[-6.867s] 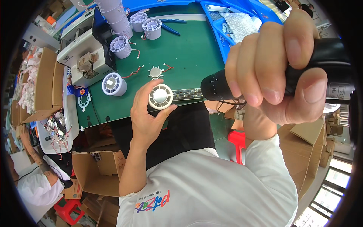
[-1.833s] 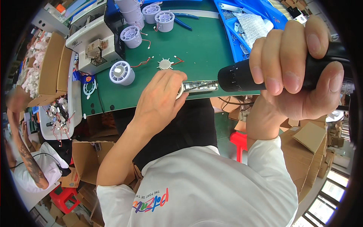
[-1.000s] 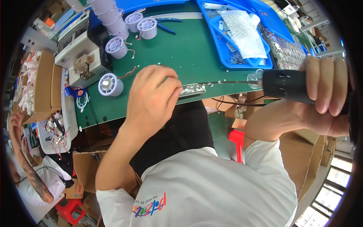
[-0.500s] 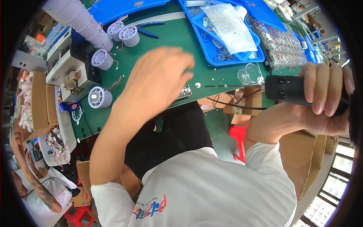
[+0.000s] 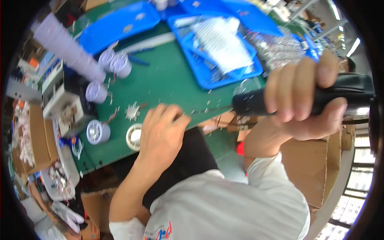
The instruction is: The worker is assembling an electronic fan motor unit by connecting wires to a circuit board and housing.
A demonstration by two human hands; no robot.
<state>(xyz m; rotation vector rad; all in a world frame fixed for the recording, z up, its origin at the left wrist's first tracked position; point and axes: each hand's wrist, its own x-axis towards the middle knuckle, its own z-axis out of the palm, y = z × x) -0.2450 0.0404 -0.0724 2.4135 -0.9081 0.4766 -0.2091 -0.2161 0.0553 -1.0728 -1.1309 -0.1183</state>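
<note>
My right hand [image 5: 300, 94] grips a black electric screwdriver [image 5: 250, 104], held level. Its long thin bit [image 5: 212, 109] points left, towards my left hand [image 5: 164, 128]. The fingers of that left hand are curled, thumb and forefinger together close to the bit's tip. Whatever they may pinch is too small and blurred to name. Just left of it a round cream-rimmed part [image 5: 129, 138] lies at the table's near edge, partly covered by the hand. Beyond that sits a silvery part with a toothed outline and red wire [image 5: 132, 112].
Lilac round housings [image 5: 98, 132] stand along the left of the green table [image 5: 160, 76], with a long stack [image 5: 66, 46] of them behind. A blue tray [image 5: 204, 82] holds small parts and bubble wrap [image 5: 222, 44]. Blue-handled pliers [image 5: 139, 60] lie further back. A white machine [image 5: 60, 96] stands left.
My left hand has come lower and nearer the table edge, its fingers more curled. The screwdriver has moved left. The round part and toothed part now show, and the whole view has shifted.
</note>
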